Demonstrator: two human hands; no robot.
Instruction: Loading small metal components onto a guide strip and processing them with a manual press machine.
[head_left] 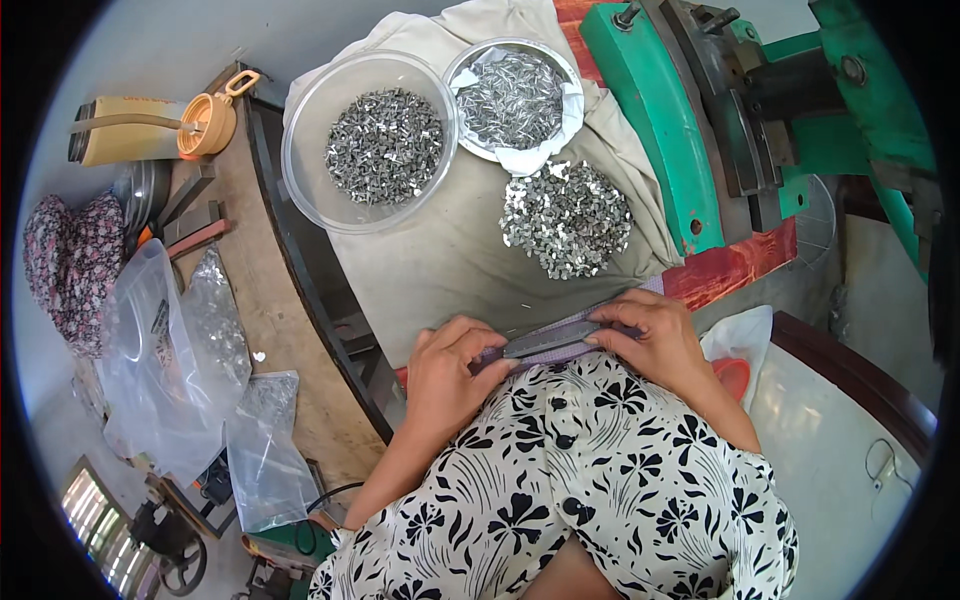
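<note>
Close to my body, at the near edge of the cloth-covered table, a long dark grey strip lies crosswise between my hands. My left hand pinches its left end between thumb and fingers. Its right end is in the grip of my right hand, fingers closed. Purple checked fabric shows under and along the strip. Just beyond is a loose heap of small grey and white metal pieces. Farther back stand a clear round tub of small dark pieces and a paper-lined metal bowl holding thin silver pins.
A green hand press rises at the right on a red board. On the left, a wooden bench carries plastic bags, metal bars and an orange-lidded bottle. A red container sits by my right forearm.
</note>
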